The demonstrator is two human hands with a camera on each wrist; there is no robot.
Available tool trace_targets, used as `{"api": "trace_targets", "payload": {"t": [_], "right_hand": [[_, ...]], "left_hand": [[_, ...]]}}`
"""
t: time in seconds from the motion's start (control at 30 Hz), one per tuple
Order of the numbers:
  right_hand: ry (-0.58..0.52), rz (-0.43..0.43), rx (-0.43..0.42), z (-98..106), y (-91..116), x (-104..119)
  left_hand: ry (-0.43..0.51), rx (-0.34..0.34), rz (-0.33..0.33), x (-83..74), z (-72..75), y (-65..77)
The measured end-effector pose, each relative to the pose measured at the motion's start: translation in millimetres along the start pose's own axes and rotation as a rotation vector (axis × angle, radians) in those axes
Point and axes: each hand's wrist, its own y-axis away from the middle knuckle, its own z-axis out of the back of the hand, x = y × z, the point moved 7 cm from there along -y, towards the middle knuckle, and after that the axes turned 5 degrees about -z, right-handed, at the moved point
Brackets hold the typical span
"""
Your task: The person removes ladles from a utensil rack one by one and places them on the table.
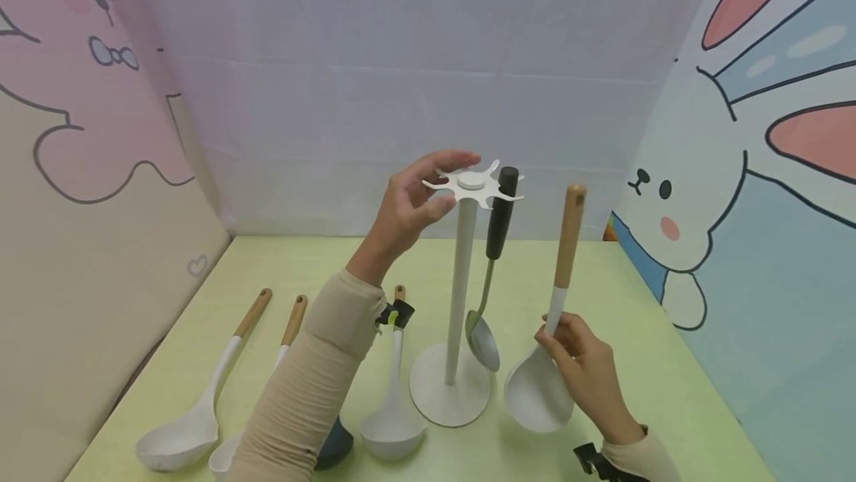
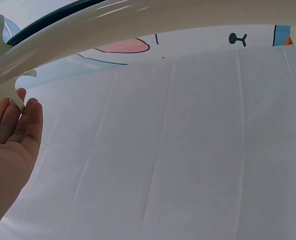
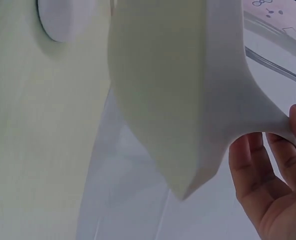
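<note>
A white utensil stand [image 1: 461,289] with a round base and a star-shaped hook top stands on the table. My left hand [image 1: 414,203] grips the hook top, thumb at the front edge and fingers around the back; the left wrist view shows fingers [image 2: 18,122] against its hooks. From the stand's right side hangs a metal ladle [image 1: 495,274] with a black handle. My right hand [image 1: 588,370] pinches the neck of a white ladle [image 1: 540,393], which stands upright with its wooden handle up, right of the stand. Its pale bowl [image 3: 162,90] fills much of the right wrist view.
At the left lies a white ladle [image 1: 180,437] with a wooden handle. Another wooden handle [image 1: 294,318] and a dark blue utensil head [image 1: 336,445] are partly covered by my left sleeve [image 1: 321,363]. A further white ladle [image 1: 393,430] lies left of the stand's base.
</note>
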Motion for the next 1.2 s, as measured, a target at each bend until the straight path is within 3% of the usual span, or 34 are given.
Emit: {"api": "trace_targets", "payload": {"t": [0.1, 0.33, 0.5, 0.87, 1.2], "right_hand": [[0.014, -0.069, 0.040, -3.8, 2.5, -11.7], [0.011, -0.354, 0.231, -23.0, 11.8, -49.0], [0.013, -0.472, 0.337, -35.3, 21.5, -70.1], [0.005, -0.547, 0.407, -50.5, 27.0, -90.0], [0.050, -0.516, 0.489, -65.8, 25.0, -102.9]], "left_hand": [[0.002, 0.005, 0.007, 0.9, -0.3, 0.4], [-0.012, 0.009, 0.013, 3.0, -0.6, 1.4], [-0.019, 0.011, 0.016, 2.6, -1.3, 2.1], [-0.024, 0.008, 0.017, 0.8, -1.1, 2.3], [-0.010, 0.006, 0.010, 0.7, -1.7, 1.5]]}}
